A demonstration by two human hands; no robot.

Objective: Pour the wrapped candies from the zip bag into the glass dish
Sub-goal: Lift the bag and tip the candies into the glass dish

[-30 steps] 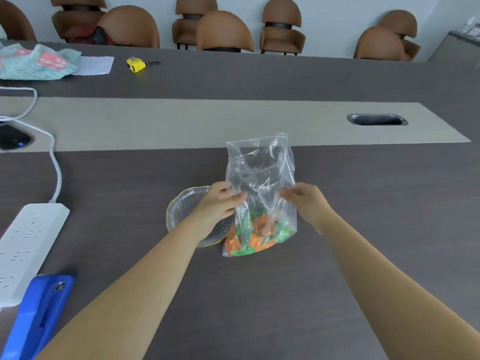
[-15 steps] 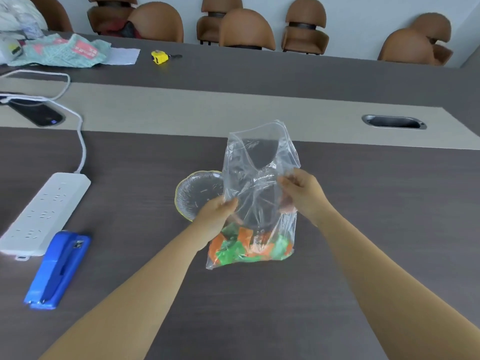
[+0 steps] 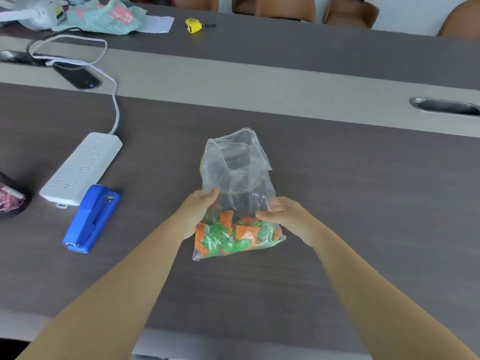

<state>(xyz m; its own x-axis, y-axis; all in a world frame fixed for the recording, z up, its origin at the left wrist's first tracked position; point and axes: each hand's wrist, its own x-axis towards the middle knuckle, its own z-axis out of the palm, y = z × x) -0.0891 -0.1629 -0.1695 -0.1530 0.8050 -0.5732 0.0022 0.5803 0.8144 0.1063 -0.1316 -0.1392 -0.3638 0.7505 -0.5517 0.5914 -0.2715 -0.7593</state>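
Both hands, left (image 3: 198,213) and right (image 3: 288,216), each grip pinching the zip bag (image 3: 235,193) mid-height, mouth up and away, candies (image 3: 233,236) low at the near end, dish (image 3: 255,181) directly behind it on the desk (image 3: 363,203).

zip bag (image 3: 235,178) upright | both hands gripping sides | candies (image 3: 233,236) at bottom

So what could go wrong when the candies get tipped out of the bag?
The glass dish sits behind the zip bag, seen only through the plastic, so aiming may be hard and candies could land on the table. The bag is floppy and held at its sides by the left hand and right hand; its mouth could fold shut.
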